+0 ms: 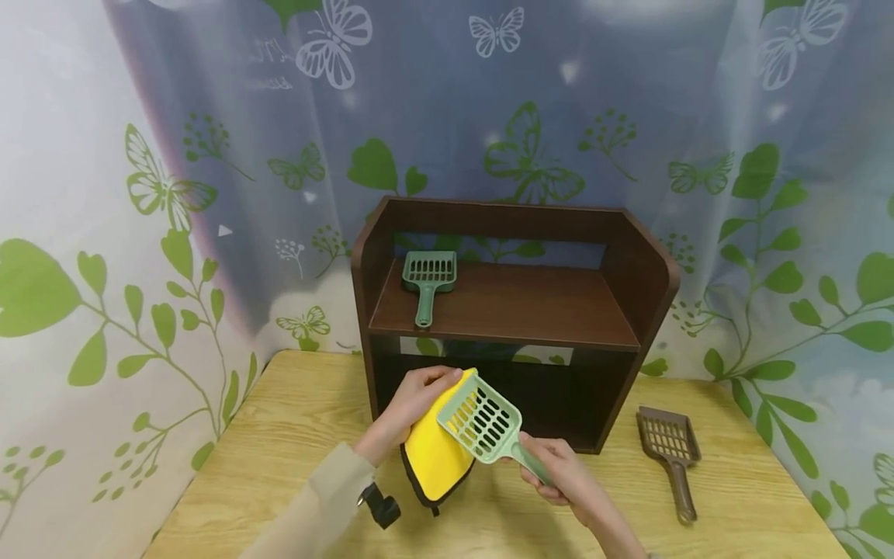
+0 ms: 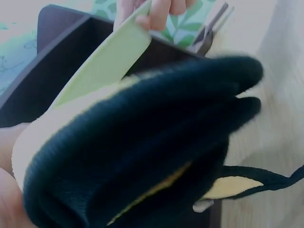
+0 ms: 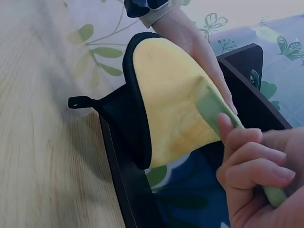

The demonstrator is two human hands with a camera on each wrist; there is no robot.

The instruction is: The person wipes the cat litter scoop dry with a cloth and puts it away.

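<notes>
My left hand (image 1: 414, 404) holds a yellow cloth (image 1: 434, 464) with dark edging and a small loop, thumb over its upper part. In my right hand (image 1: 562, 470) is the handle of a light green litter scoop (image 1: 512, 444), its slotted head tilted up against the cloth. The right wrist view shows the right-hand fingers (image 3: 251, 156) curled round the handle, with the scoop's pale green side (image 3: 211, 109) overlapping the yellow face of the cloth (image 3: 171, 90). The cloth's dark folded underside (image 2: 137, 128) fills much of the left wrist view.
A dark brown two-tier shelf (image 1: 517, 303) stands behind the hands. A darker green litter scoop (image 1: 426, 299) lies on its upper board at the left. On the wooden table (image 1: 293, 435), a brown litter scoop (image 1: 677, 470) lies right of the shelf. A leaf-and-butterfly patterned curtain (image 1: 447, 93) hangs behind.
</notes>
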